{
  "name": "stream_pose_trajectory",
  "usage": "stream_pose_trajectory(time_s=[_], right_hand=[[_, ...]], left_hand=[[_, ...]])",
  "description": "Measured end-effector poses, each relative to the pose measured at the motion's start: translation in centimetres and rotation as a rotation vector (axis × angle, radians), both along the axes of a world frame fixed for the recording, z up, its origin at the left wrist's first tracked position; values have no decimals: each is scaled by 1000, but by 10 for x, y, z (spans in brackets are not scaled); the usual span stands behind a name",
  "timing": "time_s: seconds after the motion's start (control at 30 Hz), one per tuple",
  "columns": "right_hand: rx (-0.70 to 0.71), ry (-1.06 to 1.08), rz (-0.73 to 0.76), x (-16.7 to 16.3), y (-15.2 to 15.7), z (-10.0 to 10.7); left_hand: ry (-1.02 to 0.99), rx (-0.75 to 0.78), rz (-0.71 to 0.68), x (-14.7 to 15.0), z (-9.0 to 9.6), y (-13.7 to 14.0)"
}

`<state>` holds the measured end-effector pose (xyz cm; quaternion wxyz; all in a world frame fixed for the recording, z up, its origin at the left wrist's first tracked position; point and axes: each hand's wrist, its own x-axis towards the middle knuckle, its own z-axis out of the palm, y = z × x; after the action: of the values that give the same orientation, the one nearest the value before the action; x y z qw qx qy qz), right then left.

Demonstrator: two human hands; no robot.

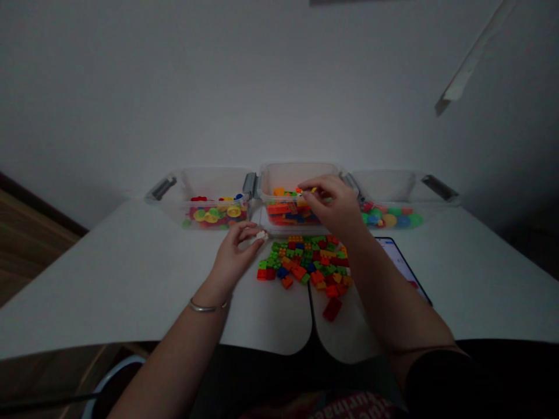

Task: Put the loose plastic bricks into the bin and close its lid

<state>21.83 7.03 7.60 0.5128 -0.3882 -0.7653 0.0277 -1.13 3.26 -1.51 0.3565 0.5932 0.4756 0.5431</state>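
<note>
My left hand [233,256], with a bangle on its wrist, pinches a small white toy brick [262,235] between thumb and fingers. It hovers at the left edge of a loose pile of coloured toy bricks [301,254] on the table. Over the front rim of the middle clear plastic box [301,169] is my right hand [332,201], thumb and fingers brought together. Whatever is between those fingertips, if anything, blends with the orange, yellow and green bricks [283,208] inside the box.
The left clear box [213,174] holds red, yellow and blue pieces; the right box [384,177] holds round coloured pieces. A phone [404,267] lies by my right forearm. One red brick [332,309] sits nearer me on the white table [131,279]. Behind the boxes rises a wall.
</note>
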Motion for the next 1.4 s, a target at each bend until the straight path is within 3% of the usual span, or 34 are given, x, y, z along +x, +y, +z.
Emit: stream_pose_trajectory(time_s=[0.23, 0.4, 0.73, 0.9, 1.1, 1.27, 1.4], right_hand=[[-68, -358, 355, -25, -7, -22], [-127, -525, 371, -32, -10, -33], [-239, -495, 358, -34, -12, -32], [-260, -405, 309, -30, -12, -29], [-121, -276, 236, -19, -8, -19], [82, -159, 36, -3, -4, -4], [191, 86, -196, 13, 5, -2]], left_hand=[[-231, -139, -141, 4, 9, 0], [-212, -153, -190, 5, 8, 1], [-199, -177, -226, 5, 8, 0], [-171, -172, -207, 2, 7, 0], [-104, -148, -198, -1, 6, 0], [0, -144, -206, -5, 1, -2], [260, -117, -295, -10, 2, -2]])
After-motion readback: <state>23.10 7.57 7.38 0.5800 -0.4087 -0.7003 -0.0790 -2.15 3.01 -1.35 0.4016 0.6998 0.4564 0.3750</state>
